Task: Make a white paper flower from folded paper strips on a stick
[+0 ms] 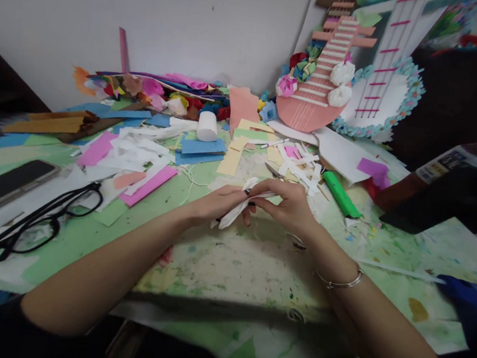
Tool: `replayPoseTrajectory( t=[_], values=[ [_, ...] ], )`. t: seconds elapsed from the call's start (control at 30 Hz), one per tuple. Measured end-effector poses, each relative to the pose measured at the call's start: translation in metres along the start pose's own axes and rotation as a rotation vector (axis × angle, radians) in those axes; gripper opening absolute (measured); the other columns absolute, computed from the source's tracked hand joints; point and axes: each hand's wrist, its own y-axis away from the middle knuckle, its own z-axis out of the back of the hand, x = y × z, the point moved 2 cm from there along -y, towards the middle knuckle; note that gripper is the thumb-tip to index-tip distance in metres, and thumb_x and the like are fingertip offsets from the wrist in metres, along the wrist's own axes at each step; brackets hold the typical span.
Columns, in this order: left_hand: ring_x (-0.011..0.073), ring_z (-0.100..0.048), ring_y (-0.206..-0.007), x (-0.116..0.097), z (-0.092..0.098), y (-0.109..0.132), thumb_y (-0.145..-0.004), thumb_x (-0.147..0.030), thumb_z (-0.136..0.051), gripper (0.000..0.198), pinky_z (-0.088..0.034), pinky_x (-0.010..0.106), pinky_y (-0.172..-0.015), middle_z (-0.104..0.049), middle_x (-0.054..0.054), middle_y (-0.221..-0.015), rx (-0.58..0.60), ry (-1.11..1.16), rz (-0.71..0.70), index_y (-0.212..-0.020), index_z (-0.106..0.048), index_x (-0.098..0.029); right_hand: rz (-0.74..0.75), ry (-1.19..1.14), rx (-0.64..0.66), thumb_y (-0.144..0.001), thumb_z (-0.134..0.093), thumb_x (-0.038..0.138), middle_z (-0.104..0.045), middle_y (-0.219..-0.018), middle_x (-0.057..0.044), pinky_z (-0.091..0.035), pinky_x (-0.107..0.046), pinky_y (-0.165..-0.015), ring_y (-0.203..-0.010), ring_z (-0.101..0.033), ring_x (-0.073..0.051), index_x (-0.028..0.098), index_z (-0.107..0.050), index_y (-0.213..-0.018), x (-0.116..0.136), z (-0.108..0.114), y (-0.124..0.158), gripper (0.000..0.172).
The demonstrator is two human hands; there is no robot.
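Hands first: you've got both of them on the same bit of folded white paper [233,214], meeting roughly mid-table. Your left hand [223,199] reaches in from the left and grips it with the thumb on top and at least some fingers tucked underneath, though the paper hides part of that hold. Your right hand [290,203] comes from the other side with thumb and index pinched around its far, right-hand part, and the other fingers curl over. What matters most here, imo, is the slant: the paper's long axis runs diagonally, with the near end poking out toward you and to the left, and the far end angling away and right into your right-hand pinch. So your left is closer to the loose near end, your right owns the far one, and the fingertips of both almost touch around the middle. FYI, the scissors [276,173] lie just beyond your knuckles, nearer the right hand, and the white roll [207,126] sits further back, off to the left.
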Motion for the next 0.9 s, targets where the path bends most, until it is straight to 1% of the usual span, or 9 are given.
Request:
replayPoseTrajectory(
  t=[0.1, 0.17, 0.27, 0.47, 0.57, 0.67, 0.73, 0.83, 0.9],
  values=[
    [0.0102, -0.049, -0.048, 0.0026, -0.0050, 0.0006, -0.092, -0.051, -0.037, 0.045, -0.035, 0.020, -0.044, -0.062, 0.003, -0.063, 0.027, 0.060, 0.039, -0.084, -0.061, -0.015, -0.011, 0.105, -0.060, -0.079, -0.068, 0.020, -0.068, -0.076, 0.002, -0.048, -0.026, -0.065, -0.068, -0.063, -0.013, 0.022, -0.063, -0.084, 0.0009, 0.0001, 0.0004, 0.007],
    [0.0085, -0.045, -0.044, 0.0048, -0.0067, 0.0009, -0.092, -0.055, -0.038, 0.046, -0.032, 0.020, -0.041, -0.056, 0.000, -0.059, 0.055, 0.098, 0.029, -0.085, -0.060, -0.015, -0.018, 0.132, -0.088, -0.077, -0.068, 0.018, -0.066, -0.073, 0.002, -0.046, -0.025, -0.064, -0.066, -0.061, -0.012, 0.021, -0.060, -0.081, 0.0020, 0.0008, 0.0001, 0.010],
    [0.0067, -0.040, -0.041, 0.0067, -0.0085, 0.0005, -0.089, -0.059, -0.043, 0.046, -0.029, 0.019, -0.040, -0.051, -0.003, -0.057, 0.108, 0.127, -0.015, -0.085, -0.056, -0.015, -0.027, 0.116, -0.096, -0.074, -0.066, 0.014, -0.063, -0.071, 0.003, -0.045, -0.025, -0.062, -0.064, -0.059, -0.012, 0.022, -0.057, -0.079, 0.0024, 0.0003, -0.0003, 0.013],
    [0.0062, -0.037, -0.044, 0.0076, -0.0097, -0.0021, -0.084, -0.062, -0.050, 0.046, -0.027, 0.020, -0.042, -0.046, -0.003, -0.057, 0.094, 0.136, -0.057, -0.073, -0.048, -0.017, -0.012, 0.108, -0.100, -0.069, -0.063, 0.008, -0.063, -0.071, 0.004, -0.042, -0.023, -0.058, -0.062, -0.055, -0.010, 0.021, -0.057, -0.079, 0.0014, -0.0031, 0.0007, 0.017],
    [0.0067, -0.034, -0.046, 0.0083, -0.0087, -0.0029, -0.082, -0.058, -0.055, 0.042, -0.024, 0.020, -0.043, -0.041, -0.004, -0.056, 0.092, 0.118, -0.092, -0.077, -0.050, -0.016, -0.036, 0.104, -0.113, -0.068, -0.063, 0.007, -0.063, -0.073, 0.003, -0.044, -0.024, -0.060, -0.064, -0.056, -0.011, 0.021, -0.056, -0.080, 0.0005, -0.0023, 0.0007, 0.020],
    [0.0068, -0.031, -0.048, 0.0082, -0.0066, -0.0028, -0.084, -0.053, -0.055, 0.038, -0.022, 0.020, -0.044, -0.036, -0.005, -0.057, 0.074, 0.107, -0.096, -0.078, -0.050, -0.016, -0.063, 0.005, -0.103, -0.074, -0.067, 0.016, -0.065, -0.082, -0.001, -0.048, -0.028, -0.068, -0.074, -0.061, -0.014, 0.021, -0.058, -0.086, -0.0019, -0.0005, 0.0000, 0.016],
    [0.0068, -0.031, -0.049, 0.0065, -0.0052, -0.0024, -0.085, -0.050, -0.055, 0.035, -0.022, 0.021, -0.045, -0.036, -0.004, -0.059, 0.060, 0.104, -0.114, -0.076, -0.049, -0.016, -0.074, -0.084, -0.125, -0.077, -0.068, 0.020, -0.065, -0.086, -0.003, -0.051, -0.030, -0.070, -0.078, -0.062, -0.016, 0.021, -0.059, -0.089, -0.0039, 0.0010, -0.0004, 0.016],
    [0.0068, -0.031, -0.049, 0.0035, -0.0047, -0.0018, -0.088, -0.044, -0.050, 0.032, -0.024, 0.021, -0.045, -0.038, -0.004, -0.059, 0.073, 0.089, -0.126, -0.071, -0.046, -0.017, -0.100, -0.159, -0.186, -0.077, -0.070, 0.022, -0.065, -0.084, -0.002, -0.052, -0.030, -0.069, -0.075, -0.062, -0.015, 0.021, -0.060, -0.087, -0.0062, 0.0025, -0.0003, 0.014],
    [0.0070, -0.033, -0.049, 0.0027, -0.0052, -0.0013, -0.089, -0.037, -0.046, 0.029, -0.027, 0.022, -0.047, -0.040, -0.003, -0.058, 0.081, 0.069, -0.096, -0.068, -0.044, -0.017, -0.108, -0.141, -0.203, -0.076, -0.071, 0.023, -0.066, -0.080, -0.002, -0.052, -0.030, -0.067, -0.073, -0.062, -0.015, 0.021, -0.062, -0.083, -0.0062, 0.0027, 0.0001, 0.012]
  ],
)
